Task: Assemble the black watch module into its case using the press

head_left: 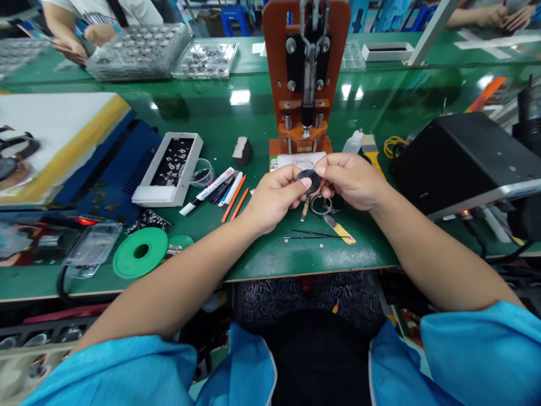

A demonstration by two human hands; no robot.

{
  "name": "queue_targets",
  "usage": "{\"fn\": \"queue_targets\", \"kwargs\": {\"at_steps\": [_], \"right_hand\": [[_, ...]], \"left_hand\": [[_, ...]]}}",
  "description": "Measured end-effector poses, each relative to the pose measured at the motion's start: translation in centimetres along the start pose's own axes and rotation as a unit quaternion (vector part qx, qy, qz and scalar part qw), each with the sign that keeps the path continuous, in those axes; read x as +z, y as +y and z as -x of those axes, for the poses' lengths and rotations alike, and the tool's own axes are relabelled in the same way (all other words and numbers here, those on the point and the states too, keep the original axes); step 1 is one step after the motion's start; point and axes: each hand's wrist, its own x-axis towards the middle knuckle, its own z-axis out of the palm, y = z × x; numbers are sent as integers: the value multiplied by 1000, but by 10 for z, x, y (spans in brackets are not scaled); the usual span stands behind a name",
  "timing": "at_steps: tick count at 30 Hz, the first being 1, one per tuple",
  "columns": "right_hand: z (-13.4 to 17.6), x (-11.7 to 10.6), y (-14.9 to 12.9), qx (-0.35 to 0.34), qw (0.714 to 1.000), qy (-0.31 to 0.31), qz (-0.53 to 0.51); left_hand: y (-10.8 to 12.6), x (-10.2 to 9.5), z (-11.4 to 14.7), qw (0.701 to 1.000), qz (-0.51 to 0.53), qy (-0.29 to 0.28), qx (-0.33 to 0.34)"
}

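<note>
I'm holding a round black disc (307, 181) in the left hand (275, 197); the right hand (351, 176) is pinching narrowly at its edge; an orange press (307, 84) is standing beyond them.

Wearing a bright blue overshirt (477, 349) with loose short sleeves (122, 361) and thin pale edging (274, 369), open over a black top (316, 361), bottom of frame.

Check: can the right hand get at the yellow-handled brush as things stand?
Probably yes. The yellow-handled brush lies just beyond the right hand, with nothing visibly between them. That hand is busy at the dark disc, but the left hand grips it too.
</note>
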Motion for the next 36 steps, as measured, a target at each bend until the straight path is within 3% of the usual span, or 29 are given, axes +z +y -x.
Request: {"fn": "queue_targets", "kwargs": {"at_steps": [6,14,18,24,36], "right_hand": [[2,1,-6,8,999,-33,-23],[2,1,-7,9,1000,-23,14],[1,2,-5,10,1000,-8,-11],[0,1,-2,10,1000,9,-11],[1,0,1,3,1000,2,21]], "left_hand": [[3,0,0,1000,5,3,-2],[-1,-3,0,999,-15,-51,10],[0,-2,0,999,-28,-7,26],[-1,-2,-1,984,-110,78,116],[-7,-3,-1,969,-159,97,161]]}}
